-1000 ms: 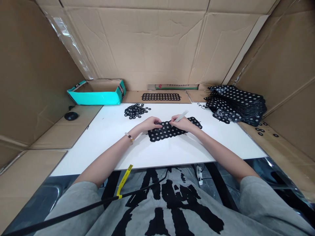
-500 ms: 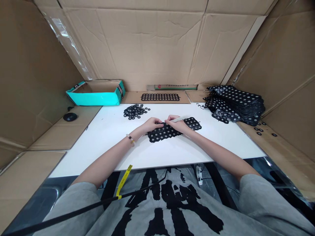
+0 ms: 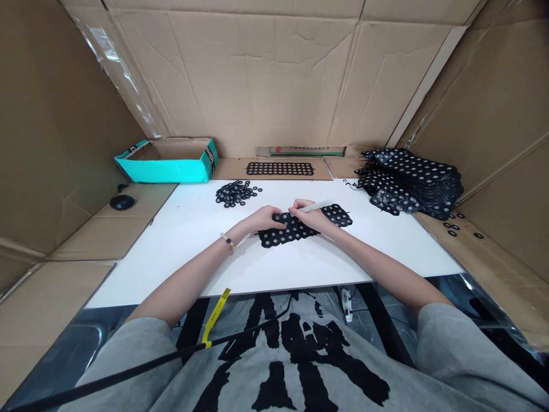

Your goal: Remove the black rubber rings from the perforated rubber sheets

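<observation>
A black rubber-like sheet [image 3: 294, 228] with rows of pale round spots lies slanted on the white board [image 3: 171, 252]. My left hand [image 3: 263, 219] is at its left end, thumb flat on top and fingers at the far edge, holding it. In my right hand [image 3: 309, 213] is a slim white pen-like tool [image 3: 313, 207], pinched with its tip end down at the sheet's far edge near the left fingers. The tip itself is hidden by my fingers. My right hand and wrist cover part of the sheet.
A heap of small black rings [image 3: 235, 193] lies behind my left hand. At the back stand a turquoise box [image 3: 163, 170] and a black perforated grid [image 3: 279, 169]. Spotted sheets are piled [image 3: 424, 177] at right, beside loose rings [image 3: 450, 233]. Cardboard walls [image 3: 266, 74] surround the board.
My left thumb has moved away from the right fingertips and lies lower on the sheet. My right hand keeps the pen-like tool almost in the same place.
</observation>
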Action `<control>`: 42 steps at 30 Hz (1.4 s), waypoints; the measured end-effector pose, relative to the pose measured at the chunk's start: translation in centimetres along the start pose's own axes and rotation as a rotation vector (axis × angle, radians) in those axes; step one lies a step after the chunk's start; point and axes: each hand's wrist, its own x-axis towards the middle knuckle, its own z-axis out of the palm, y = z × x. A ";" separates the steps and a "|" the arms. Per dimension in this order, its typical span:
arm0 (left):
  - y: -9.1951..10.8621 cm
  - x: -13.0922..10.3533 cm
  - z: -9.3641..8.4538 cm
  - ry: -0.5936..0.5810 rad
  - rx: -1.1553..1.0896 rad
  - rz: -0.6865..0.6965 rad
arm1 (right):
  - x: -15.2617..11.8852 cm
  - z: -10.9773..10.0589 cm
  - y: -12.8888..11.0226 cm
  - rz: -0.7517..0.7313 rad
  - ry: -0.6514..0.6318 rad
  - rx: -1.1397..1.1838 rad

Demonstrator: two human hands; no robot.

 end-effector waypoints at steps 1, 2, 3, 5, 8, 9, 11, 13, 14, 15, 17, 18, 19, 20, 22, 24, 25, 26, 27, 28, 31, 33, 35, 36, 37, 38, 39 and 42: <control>0.0 0.0 0.1 0.005 0.028 -0.001 | 0.0 -0.1 0.0 0.015 -0.027 0.012; 0.0 0.0 0.3 0.001 0.032 -0.001 | -0.1 -0.2 0.0 0.024 -0.055 0.019; 0.0 0.0 0.3 -0.011 0.017 -0.003 | -0.1 -0.2 0.1 0.025 -0.079 0.021; 0.1 -0.2 0.4 -0.037 -0.039 -0.018 | -0.1 -0.2 0.2 0.003 -0.101 0.012; 0.6 -0.4 0.2 -0.039 -0.119 -0.040 | 0.0 0.0 0.5 -0.036 -0.086 0.006; 0.8 -0.5 0.1 -0.039 -0.140 -0.045 | 0.0 0.0 0.6 -0.046 -0.081 0.010; 1.1 -0.6 0.0 -0.045 -0.173 -0.050 | 0.1 0.0 0.8 -0.060 -0.079 0.021; 1.3 -0.6 0.1 -0.052 -0.190 -0.060 | 0.1 -0.1 0.9 -0.063 -0.086 0.026; 1.3 -0.6 0.1 -0.054 -0.202 -0.068 | 0.1 -0.1 1.0 -0.062 -0.089 0.024; 1.3 -0.6 0.2 -0.051 -0.223 -0.081 | 0.1 0.0 1.0 -0.063 -0.087 0.016; 1.1 -0.5 0.4 -0.046 -0.298 -0.127 | 0.1 0.2 1.0 -0.079 -0.060 -0.020; 1.0 -0.5 0.5 -0.046 -0.349 -0.156 | 0.0 0.3 0.9 -0.093 -0.037 -0.046; 0.9 -0.4 0.5 -0.052 -0.400 -0.186 | 0.0 0.5 0.9 -0.107 -0.012 -0.074; 0.8 -0.4 0.5 -0.069 -0.447 -0.212 | 0.0 0.6 0.8 -0.120 0.009 -0.102; 0.6 -0.4 0.2 -0.145 -0.515 -0.231 | 0.0 0.9 0.6 -0.143 0.025 -0.136; 0.5 -0.5 -0.3 -0.238 -0.553 -0.218 | 0.1 1.0 0.5 -0.162 0.020 -0.144; 0.5 -0.6 -0.5 -0.271 -0.561 -0.206 | 0.1 0.9 0.4 -0.167 0.016 -0.144; 0.5 -0.6 -0.6 -0.282 -0.560 -0.190 | 0.1 0.7 0.3 -0.167 0.015 -0.147; 0.5 -0.6 -0.7 -0.271 -0.542 -0.172 | 0.1 0.4 0.3 -0.161 0.015 -0.157; 0.4 -0.5 -0.7 -0.240 -0.502 -0.149 | 0.1 0.1 0.2 -0.144 0.012 -0.173; 0.2 -0.3 -0.3 -0.066 -0.305 -0.060 | 0.0 -1.2 -0.1 -0.049 -0.024 -0.188; -0.1 -0.1 0.1 0.026 -0.211 0.001 | -0.1 -1.7 -0.3 0.003 -0.040 -0.141; -0.3 0.1 0.5 0.063 -0.188 0.047 | -0.1 -1.6 -0.6 0.012 -0.026 -0.071; -0.5 0.1 0.6 0.070 -0.187 0.064 | -0.1 -1.3 -0.6 0.007 -0.017 -0.040; -0.7 0.2 0.7 0.080 -0.185 0.074 | 0.0 -1.0 -0.7 0.001 -0.009 -0.017; -0.9 0.3 0.8 0.091 -0.184 0.077 | 0.0 -0.6 -0.7 -0.005 -0.003 -0.005; -1.1 0.4 0.8 0.096 -0.185 0.073 | 0.0 -0.1 -0.7 -0.009 0.002 -0.002; -1.6 0.8 0.7 0.081 -0.243 0.033 | 0.1 0.8 -0.5 -0.022 0.043 -0.019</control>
